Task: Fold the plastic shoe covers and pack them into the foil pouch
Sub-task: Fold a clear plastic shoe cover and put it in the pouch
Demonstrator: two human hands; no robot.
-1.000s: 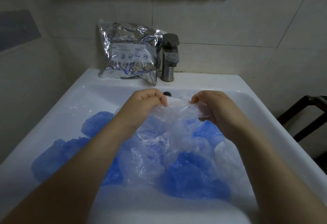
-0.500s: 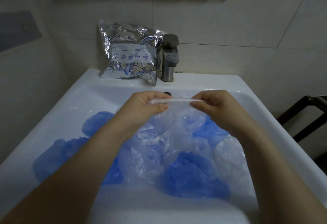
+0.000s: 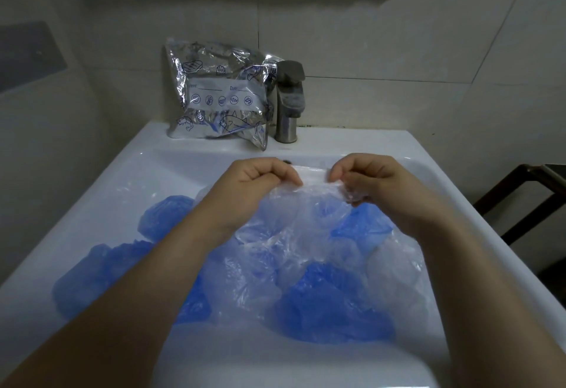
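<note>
Above the sink (image 3: 128,173), our left hand (image 3: 254,182) and right hand (image 3: 376,182) pinch a clear shoe cover (image 3: 312,201), mid-fold; next, we judge, another fold before the foil pouch (image 3: 219,100) behind.

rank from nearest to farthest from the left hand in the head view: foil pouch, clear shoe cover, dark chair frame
1. clear shoe cover: pinched in the left hand.
2. foil pouch: behind, on the sink's back ledge.
3. dark chair frame: far right, beyond the sink.

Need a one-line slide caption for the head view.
Both hands, left hand and right hand, pinch a clear shoe cover over a sink; foil pouch behind.
</note>
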